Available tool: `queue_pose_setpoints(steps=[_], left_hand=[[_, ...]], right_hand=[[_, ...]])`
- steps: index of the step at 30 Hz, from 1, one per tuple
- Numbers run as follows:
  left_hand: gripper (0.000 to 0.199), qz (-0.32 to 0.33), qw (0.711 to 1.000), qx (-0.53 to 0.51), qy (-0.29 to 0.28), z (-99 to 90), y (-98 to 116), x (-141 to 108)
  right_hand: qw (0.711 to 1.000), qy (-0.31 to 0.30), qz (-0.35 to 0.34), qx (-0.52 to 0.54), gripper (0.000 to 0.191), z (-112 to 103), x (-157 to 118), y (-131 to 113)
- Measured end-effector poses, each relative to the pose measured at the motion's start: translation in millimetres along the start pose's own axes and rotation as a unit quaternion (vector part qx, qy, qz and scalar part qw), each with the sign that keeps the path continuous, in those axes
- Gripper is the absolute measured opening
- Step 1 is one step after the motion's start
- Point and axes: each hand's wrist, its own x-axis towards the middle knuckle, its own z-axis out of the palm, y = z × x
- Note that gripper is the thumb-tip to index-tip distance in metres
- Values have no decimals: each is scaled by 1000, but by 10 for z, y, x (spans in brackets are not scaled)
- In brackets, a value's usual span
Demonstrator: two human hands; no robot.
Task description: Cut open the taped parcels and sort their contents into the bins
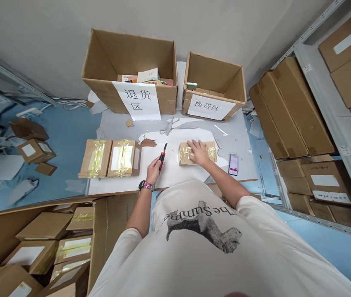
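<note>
My left hand (153,170) is wrapped round a red and black utility knife (162,156), its dark blade pointing up and away from me. My right hand (199,152) lies with fingers spread on top of a small taped cardboard box (211,151), which rests on the white table (171,177). Left of the knife stand two taped boxes side by side, the nearer one (135,159) and the outer one (85,159). A phone (233,164) with a lit screen lies right of the small box.
Two open labelled cartons stand at the table's back, a large one (166,99) holding books and a smaller one (240,88). Torn paper scraps lie before them. A big carton of parcels (101,235) is at lower left; shelves (311,62) with boxes stand right.
</note>
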Motion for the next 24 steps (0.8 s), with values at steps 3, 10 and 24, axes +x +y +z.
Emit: queue_pose_setpoints(steps=[3, 10, 24], left_hand=[[45, 46, 998, 33, -15, 21, 17, -60], [41, 210, 956, 172, -107, -48, 184, -253], [49, 304, 786, 519, -146, 34, 303, -13]], right_hand=[[1000, -22, -6, -12, 89, -7, 114, 19], [999, 11, -28, -35, 69, 43, 125, 62], [992, 30, -41, -111, 68, 270, 139, 148]])
